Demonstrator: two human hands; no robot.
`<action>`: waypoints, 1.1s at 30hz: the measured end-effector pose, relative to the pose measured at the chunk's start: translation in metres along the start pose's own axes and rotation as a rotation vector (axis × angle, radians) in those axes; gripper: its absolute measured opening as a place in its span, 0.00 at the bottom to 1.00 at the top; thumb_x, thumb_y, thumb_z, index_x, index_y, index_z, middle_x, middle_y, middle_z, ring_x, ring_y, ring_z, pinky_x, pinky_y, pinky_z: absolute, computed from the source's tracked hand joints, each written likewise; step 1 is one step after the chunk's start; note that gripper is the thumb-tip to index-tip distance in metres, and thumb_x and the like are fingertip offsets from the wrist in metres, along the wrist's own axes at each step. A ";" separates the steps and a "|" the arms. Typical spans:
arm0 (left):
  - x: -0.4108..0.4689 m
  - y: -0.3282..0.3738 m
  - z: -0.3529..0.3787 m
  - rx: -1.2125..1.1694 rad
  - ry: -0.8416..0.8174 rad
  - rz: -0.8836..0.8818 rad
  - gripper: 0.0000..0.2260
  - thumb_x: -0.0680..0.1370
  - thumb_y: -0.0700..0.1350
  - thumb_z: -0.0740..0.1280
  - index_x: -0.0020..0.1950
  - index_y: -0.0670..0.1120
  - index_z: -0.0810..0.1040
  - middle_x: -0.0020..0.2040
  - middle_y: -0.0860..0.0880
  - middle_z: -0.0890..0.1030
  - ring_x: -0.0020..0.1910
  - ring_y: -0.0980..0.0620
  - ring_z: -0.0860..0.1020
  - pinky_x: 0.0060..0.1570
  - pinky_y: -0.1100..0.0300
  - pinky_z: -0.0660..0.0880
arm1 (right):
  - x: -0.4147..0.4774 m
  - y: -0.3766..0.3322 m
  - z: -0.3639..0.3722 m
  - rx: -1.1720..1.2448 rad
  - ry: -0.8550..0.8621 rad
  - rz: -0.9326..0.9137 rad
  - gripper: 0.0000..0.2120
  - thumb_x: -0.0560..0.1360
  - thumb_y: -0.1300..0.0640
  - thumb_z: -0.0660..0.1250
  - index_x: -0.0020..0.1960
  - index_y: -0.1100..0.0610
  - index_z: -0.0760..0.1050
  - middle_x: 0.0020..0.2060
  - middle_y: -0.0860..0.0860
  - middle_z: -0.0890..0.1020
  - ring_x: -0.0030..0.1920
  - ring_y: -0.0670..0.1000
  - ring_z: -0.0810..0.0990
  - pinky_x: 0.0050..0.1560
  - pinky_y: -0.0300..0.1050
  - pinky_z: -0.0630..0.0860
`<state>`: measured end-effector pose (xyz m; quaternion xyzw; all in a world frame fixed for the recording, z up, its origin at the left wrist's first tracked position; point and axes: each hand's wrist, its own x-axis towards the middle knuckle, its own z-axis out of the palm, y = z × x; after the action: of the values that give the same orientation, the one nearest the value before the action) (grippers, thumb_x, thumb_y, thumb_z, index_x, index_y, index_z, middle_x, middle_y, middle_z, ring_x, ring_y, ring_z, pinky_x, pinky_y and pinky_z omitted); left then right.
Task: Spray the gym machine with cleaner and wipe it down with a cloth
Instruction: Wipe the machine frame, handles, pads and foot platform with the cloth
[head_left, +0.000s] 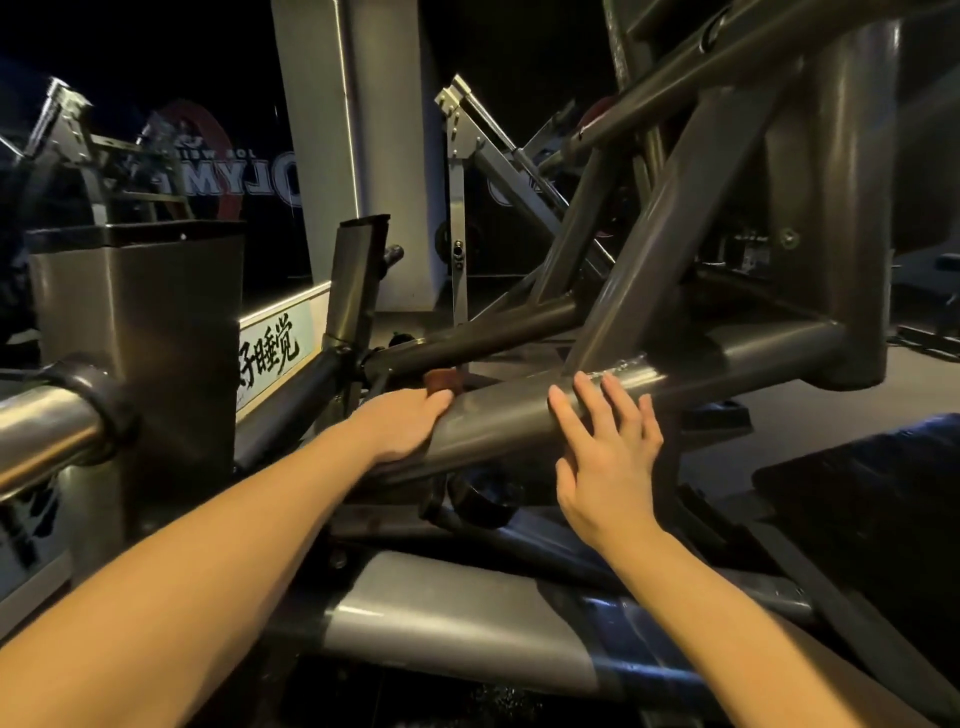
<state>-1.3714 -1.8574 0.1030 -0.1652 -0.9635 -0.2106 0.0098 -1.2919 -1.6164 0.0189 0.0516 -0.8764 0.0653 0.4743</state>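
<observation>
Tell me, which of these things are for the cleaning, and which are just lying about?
For the job: tube, left hand gripping what looks like a brown cloth, right hand flat on the tube.
Just there: steel bar, sign, pillar.

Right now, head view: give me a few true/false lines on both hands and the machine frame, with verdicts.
1. The right hand lies on the grey tube with its fingers straight. True.
2. The left hand holds a spray bottle. False: no bottle is in view. Its fingers curl over the tube, with a brown cloth showing at the fingertips.
3. Both hands are on the same slanted tube. True.
4. The right hand holds the cloth. False: it holds nothing. The cloth is at the left hand.
5. A sign with dark characters stands left of the hands. True.
</observation>
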 end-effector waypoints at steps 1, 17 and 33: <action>0.001 -0.007 0.000 -0.008 0.010 -0.059 0.26 0.87 0.60 0.48 0.76 0.51 0.73 0.74 0.44 0.74 0.72 0.44 0.72 0.76 0.45 0.63 | 0.001 0.000 0.000 -0.002 -0.007 0.000 0.40 0.69 0.58 0.74 0.79 0.50 0.68 0.79 0.54 0.64 0.82 0.59 0.55 0.79 0.68 0.51; -0.111 0.062 0.046 -0.293 0.234 0.321 0.15 0.85 0.54 0.60 0.72 0.61 0.71 0.65 0.60 0.78 0.64 0.62 0.75 0.69 0.54 0.72 | -0.029 -0.026 -0.060 0.667 -0.301 0.361 0.22 0.84 0.56 0.63 0.77 0.44 0.69 0.80 0.43 0.63 0.81 0.46 0.55 0.81 0.52 0.52; -0.103 0.084 0.035 0.129 0.077 0.338 0.19 0.84 0.62 0.58 0.75 0.63 0.71 0.83 0.50 0.55 0.80 0.45 0.51 0.77 0.42 0.50 | -0.010 -0.040 -0.108 1.725 -0.614 1.227 0.14 0.83 0.59 0.64 0.65 0.63 0.80 0.54 0.63 0.84 0.54 0.59 0.83 0.66 0.56 0.77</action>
<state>-1.2457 -1.8034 0.0954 -0.3157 -0.9324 -0.1498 0.0927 -1.1917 -1.6379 0.0715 -0.0647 -0.4938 0.8641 -0.0722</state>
